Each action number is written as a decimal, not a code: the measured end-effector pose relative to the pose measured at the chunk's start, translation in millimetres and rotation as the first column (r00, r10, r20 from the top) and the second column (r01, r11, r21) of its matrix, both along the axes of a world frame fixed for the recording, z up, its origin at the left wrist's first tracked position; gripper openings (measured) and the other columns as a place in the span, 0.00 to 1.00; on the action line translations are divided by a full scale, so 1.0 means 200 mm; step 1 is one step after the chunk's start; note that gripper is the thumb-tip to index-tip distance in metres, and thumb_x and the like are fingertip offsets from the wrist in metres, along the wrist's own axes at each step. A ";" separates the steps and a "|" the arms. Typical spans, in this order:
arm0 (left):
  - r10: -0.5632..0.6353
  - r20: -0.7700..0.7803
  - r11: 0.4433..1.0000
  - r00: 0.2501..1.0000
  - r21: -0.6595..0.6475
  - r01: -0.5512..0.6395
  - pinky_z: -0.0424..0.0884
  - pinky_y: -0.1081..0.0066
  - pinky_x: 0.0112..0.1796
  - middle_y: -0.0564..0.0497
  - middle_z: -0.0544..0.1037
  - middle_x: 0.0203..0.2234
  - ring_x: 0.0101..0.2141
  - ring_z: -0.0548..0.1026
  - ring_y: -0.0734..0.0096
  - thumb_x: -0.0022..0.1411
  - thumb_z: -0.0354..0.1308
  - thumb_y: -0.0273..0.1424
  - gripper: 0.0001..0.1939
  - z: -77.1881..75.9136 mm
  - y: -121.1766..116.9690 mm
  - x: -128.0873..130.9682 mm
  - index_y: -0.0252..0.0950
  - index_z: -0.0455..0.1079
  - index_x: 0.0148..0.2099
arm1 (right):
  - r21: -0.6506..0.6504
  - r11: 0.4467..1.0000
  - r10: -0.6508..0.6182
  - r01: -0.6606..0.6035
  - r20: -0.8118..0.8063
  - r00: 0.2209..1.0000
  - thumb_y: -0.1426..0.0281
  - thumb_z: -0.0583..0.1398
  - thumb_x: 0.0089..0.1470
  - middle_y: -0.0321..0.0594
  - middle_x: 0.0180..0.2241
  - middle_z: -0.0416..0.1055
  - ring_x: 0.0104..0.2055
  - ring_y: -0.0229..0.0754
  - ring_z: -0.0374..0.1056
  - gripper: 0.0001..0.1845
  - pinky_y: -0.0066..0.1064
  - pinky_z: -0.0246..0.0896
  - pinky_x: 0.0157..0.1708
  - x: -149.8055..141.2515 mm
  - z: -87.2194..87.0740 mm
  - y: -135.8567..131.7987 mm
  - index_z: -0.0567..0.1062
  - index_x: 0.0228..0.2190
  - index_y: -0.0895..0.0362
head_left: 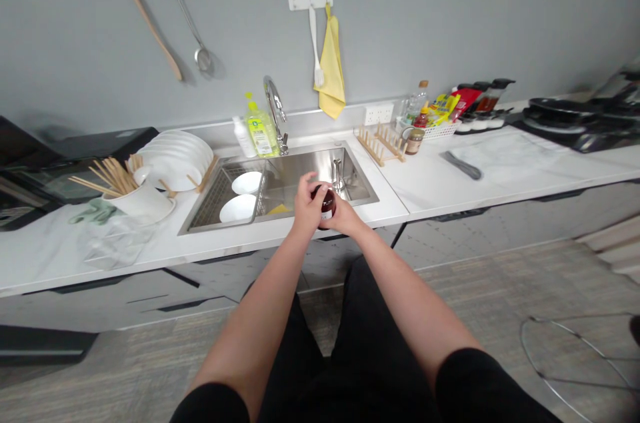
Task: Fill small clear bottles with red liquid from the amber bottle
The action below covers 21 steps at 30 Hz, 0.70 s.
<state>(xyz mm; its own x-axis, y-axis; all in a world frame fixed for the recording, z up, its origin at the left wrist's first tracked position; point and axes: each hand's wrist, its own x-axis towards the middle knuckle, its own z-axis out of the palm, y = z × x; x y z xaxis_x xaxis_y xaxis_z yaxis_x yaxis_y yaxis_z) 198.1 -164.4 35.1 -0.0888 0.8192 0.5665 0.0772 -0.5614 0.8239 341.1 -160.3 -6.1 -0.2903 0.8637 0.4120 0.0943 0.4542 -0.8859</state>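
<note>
Over the front edge of the stainless steel sink (320, 173), both hands hold a small dark glass jar (328, 205) with a pale label. My left hand (308, 201) wraps the jar's left side and upper part, with its fingers spread. My right hand (345, 216) grips the jar from the right and partly hides its lower part. The jar's lid cannot be made out. Below the hands, two white bowls (238, 208) sit on a wire rack (220, 196) in the left of the sink, and a yellow sponge (279, 209) lies in the basin.
A chrome faucet (275, 106) and a green-labelled dish soap bottle (262, 130) stand behind the sink. White plates (175, 160) and a white utensil holder (140, 203) with wooden chopsticks stand to the left. A wooden rack (381, 145), bottled condiments and a stove stand to the right.
</note>
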 end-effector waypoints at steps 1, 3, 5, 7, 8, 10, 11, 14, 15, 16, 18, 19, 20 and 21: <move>-0.001 0.017 1.000 1.000 0.017 0.001 0.78 0.51 0.59 0.47 0.89 0.45 0.51 0.87 0.55 0.79 0.63 0.49 0.26 -0.01 0.00 0.00 0.43 0.67 0.70 | -0.001 1.000 0.000 0.000 -0.002 1.000 0.66 0.78 0.42 0.49 0.59 0.83 0.57 0.59 0.83 0.50 0.49 0.79 0.59 0.00 0.00 0.00 0.72 0.66 0.55; 0.012 0.052 0.999 0.999 0.030 -0.014 0.78 0.50 0.60 0.46 0.89 0.47 0.51 0.87 0.55 0.82 0.56 0.53 0.29 -0.02 -0.01 0.00 0.44 0.64 0.74 | -0.015 1.000 0.004 -0.004 -0.010 1.000 0.66 0.79 0.42 0.49 0.59 0.83 0.57 0.59 0.83 0.52 0.49 0.79 0.59 0.00 -0.01 0.00 0.71 0.67 0.55; 0.030 0.077 0.999 0.997 0.014 -0.031 0.78 0.50 0.59 0.46 0.88 0.46 0.49 0.87 0.56 0.83 0.52 0.55 0.29 -0.02 -0.01 0.00 0.44 0.65 0.74 | -0.022 1.000 0.003 -0.003 -0.011 1.000 0.65 0.79 0.42 0.49 0.59 0.83 0.57 0.59 0.83 0.52 0.50 0.79 0.60 0.00 -0.01 0.00 0.71 0.67 0.54; 0.008 0.083 1.000 0.997 0.011 -0.009 0.79 0.50 0.59 0.46 0.88 0.46 0.50 0.87 0.55 0.81 0.56 0.57 0.31 -0.03 -0.01 0.00 0.44 0.66 0.73 | -0.020 1.000 0.005 -0.005 -0.007 1.000 0.66 0.78 0.42 0.49 0.59 0.84 0.56 0.60 0.83 0.51 0.51 0.79 0.59 0.00 -0.01 0.00 0.71 0.67 0.55; -0.007 0.083 1.000 0.996 0.015 0.005 0.79 0.51 0.59 0.46 0.88 0.46 0.50 0.87 0.55 0.78 0.61 0.57 0.33 -0.03 0.00 0.00 0.44 0.65 0.73 | -0.020 1.000 0.009 -0.009 -0.005 1.000 0.66 0.78 0.42 0.50 0.59 0.84 0.56 0.60 0.83 0.50 0.51 0.79 0.59 0.00 0.00 0.00 0.72 0.66 0.55; -0.031 0.096 0.999 0.995 0.020 0.029 0.80 0.51 0.59 0.46 0.87 0.46 0.50 0.87 0.55 0.73 0.68 0.55 0.39 -0.03 0.01 0.00 0.44 0.63 0.75 | -0.019 1.000 0.016 -0.016 -0.003 1.000 0.66 0.78 0.42 0.51 0.59 0.83 0.56 0.60 0.83 0.49 0.51 0.80 0.59 0.00 0.00 0.00 0.72 0.65 0.55; -0.032 0.108 0.999 0.994 0.018 0.030 0.80 0.52 0.58 0.46 0.87 0.46 0.50 0.87 0.55 0.73 0.69 0.55 0.40 -0.04 0.01 0.00 0.44 0.62 0.76 | -0.020 1.000 0.014 -0.015 -0.004 1.000 0.66 0.78 0.42 0.51 0.59 0.83 0.56 0.60 0.83 0.49 0.51 0.80 0.59 0.00 0.00 0.00 0.72 0.65 0.55; -0.002 0.141 1.000 0.990 0.012 0.001 0.81 0.51 0.56 0.46 0.87 0.45 0.47 0.86 0.56 0.80 0.59 0.54 0.32 -0.05 0.01 0.00 0.44 0.64 0.75 | -0.020 1.000 0.002 -0.003 -0.006 1.000 0.65 0.79 0.42 0.51 0.59 0.83 0.57 0.61 0.83 0.52 0.52 0.80 0.59 0.00 -0.01 0.00 0.71 0.67 0.56; 0.005 0.139 1.000 0.990 0.018 -0.008 0.80 0.50 0.56 0.45 0.87 0.45 0.47 0.86 0.56 0.82 0.56 0.55 0.30 -0.05 0.01 0.00 0.43 0.65 0.74 | -0.018 1.000 0.002 -0.002 -0.003 1.000 0.64 0.79 0.42 0.51 0.59 0.83 0.57 0.61 0.83 0.53 0.53 0.80 0.59 0.00 -0.01 0.00 0.71 0.67 0.56; 0.009 0.126 1.000 0.992 0.027 -0.013 0.80 0.50 0.57 0.45 0.87 0.46 0.47 0.86 0.56 0.81 0.55 0.55 0.30 -0.05 0.01 0.00 0.43 0.66 0.73 | -0.013 1.000 0.007 -0.007 0.003 1.000 0.65 0.79 0.42 0.52 0.59 0.83 0.57 0.61 0.83 0.52 0.53 0.80 0.59 0.00 0.00 0.00 0.70 0.67 0.56; 0.012 0.086 0.999 0.996 0.041 -0.016 0.79 0.51 0.58 0.46 0.87 0.45 0.48 0.86 0.56 0.77 0.63 0.55 0.33 -0.06 0.02 0.00 0.43 0.67 0.72 | -0.006 1.000 0.027 -0.027 0.009 1.000 0.66 0.77 0.43 0.52 0.60 0.82 0.56 0.59 0.83 0.51 0.51 0.81 0.58 0.00 0.00 0.00 0.71 0.67 0.56; 0.019 0.069 0.999 0.997 0.043 -0.022 0.79 0.52 0.58 0.46 0.86 0.45 0.48 0.86 0.56 0.74 0.67 0.55 0.35 -0.06 0.02 0.01 0.43 0.67 0.72 | -0.003 0.999 0.035 -0.035 0.007 0.999 0.66 0.77 0.43 0.52 0.60 0.82 0.55 0.58 0.83 0.50 0.51 0.81 0.58 0.00 0.01 0.00 0.71 0.67 0.56; 0.029 0.057 0.999 0.998 0.041 -0.031 0.79 0.53 0.59 0.47 0.86 0.45 0.49 0.85 0.56 0.71 0.70 0.53 0.37 -0.06 0.03 0.01 0.43 0.67 0.72 | 0.000 0.999 0.039 -0.039 0.005 0.999 0.67 0.77 0.44 0.52 0.61 0.82 0.55 0.58 0.83 0.49 0.50 0.82 0.57 0.01 0.01 -0.01 0.72 0.66 0.56; 0.038 0.050 0.998 0.998 0.040 -0.040 0.79 0.53 0.59 0.47 0.86 0.45 0.49 0.85 0.56 0.70 0.72 0.53 0.38 -0.06 0.03 0.01 0.43 0.66 0.73 | 0.004 0.999 0.036 -0.036 0.004 0.999 0.67 0.77 0.43 0.52 0.61 0.82 0.55 0.58 0.83 0.49 0.49 0.82 0.57 0.01 0.01 -0.01 0.72 0.66 0.56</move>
